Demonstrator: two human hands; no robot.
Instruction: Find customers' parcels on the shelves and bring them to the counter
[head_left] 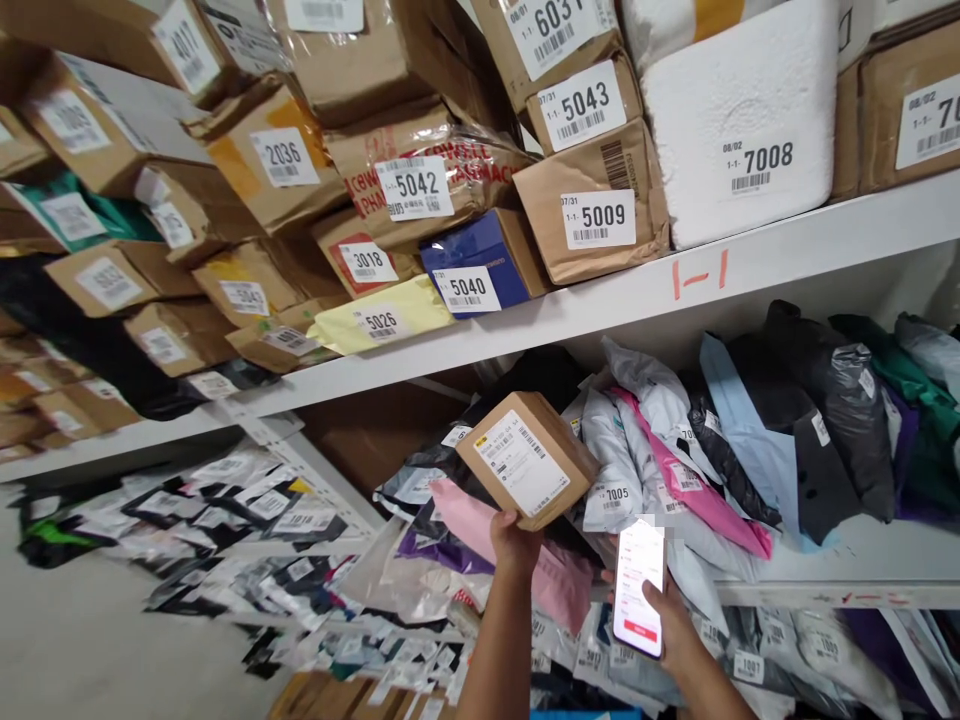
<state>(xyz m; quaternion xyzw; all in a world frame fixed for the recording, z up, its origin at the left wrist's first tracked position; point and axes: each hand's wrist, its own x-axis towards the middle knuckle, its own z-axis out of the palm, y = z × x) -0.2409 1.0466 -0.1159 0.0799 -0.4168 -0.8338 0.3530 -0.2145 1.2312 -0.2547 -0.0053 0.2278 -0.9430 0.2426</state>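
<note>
A brown cardboard box (576, 440) with a large white shipping label rests in my left hand (516, 543), which grips its lower edge with the thumb on the near side. The box is tilted in front of the middle shelf. My right hand (670, 610) is wrapped around a smartphone (637, 625), its thumb over the right side of the lit screen. Red and dark text lines show on the screen, too small to read, with a red button near the bottom. Just behind the box and my left hand lies a pink mailer bag (559, 580).
Cardboard boxes with numbered labels, a blue box (480, 250) and a white foam box (739, 120) crowd the upper shelf (810, 235). Plastic mailer bags fill the middle shelf, including a bright pink one (720, 510). More parcels lie below and to the left.
</note>
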